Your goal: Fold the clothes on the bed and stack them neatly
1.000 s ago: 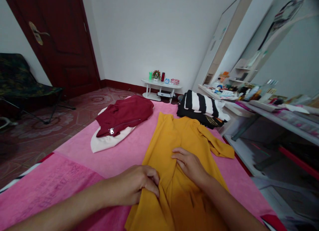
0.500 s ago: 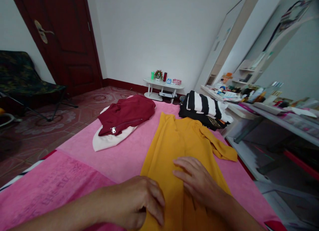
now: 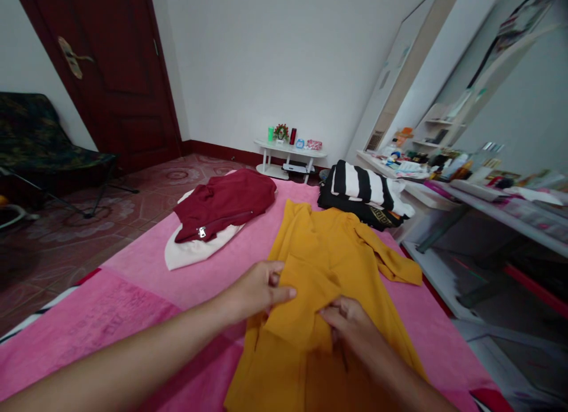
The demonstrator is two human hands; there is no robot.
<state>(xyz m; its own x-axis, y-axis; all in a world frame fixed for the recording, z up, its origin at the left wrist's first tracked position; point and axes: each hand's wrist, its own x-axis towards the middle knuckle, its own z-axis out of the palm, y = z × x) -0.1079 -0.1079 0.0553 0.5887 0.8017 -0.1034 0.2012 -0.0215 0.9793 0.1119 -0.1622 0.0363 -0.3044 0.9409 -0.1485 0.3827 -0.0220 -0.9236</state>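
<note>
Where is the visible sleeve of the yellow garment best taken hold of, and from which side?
Probably by its outer end, from the right: the sleeve angles out over the pink cover, leaving that end apart from the yellow garment's body.

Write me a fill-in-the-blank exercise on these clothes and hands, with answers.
The left hand and the right hand grip a sleeved garment coloured ____.
The cover spread beneath it is ____.
In this view, the dark red jacket lies to the ____ of the folded stack.
The stack's top piece has black and white ____.
Missing words: yellow; pink; left; stripes.
</note>
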